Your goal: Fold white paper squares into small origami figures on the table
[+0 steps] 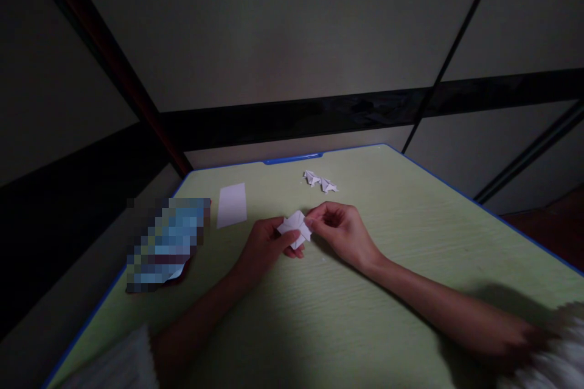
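Observation:
A small piece of folded white paper (295, 222) is held up over the middle of the table. My left hand (269, 243) grips it from the left, thumb on top and fingers underneath. With thumb and forefinger, my right hand (340, 228) pinches its right corner. Crease lines and layered flaps show on the paper's upper face. Beyond my hands lie two small folded paper figures, a left one (311, 178) and a right one (327, 185), close together. A flat white sheet (232, 205) rests to the left of my left hand.
The light green table (401, 237) has a blue edge and a blue handle-like strip (294, 158) at its far side. A blurred-out blue item (171, 243) lies at the left edge. Behind the table stand pale panels with a dark band (292, 115).

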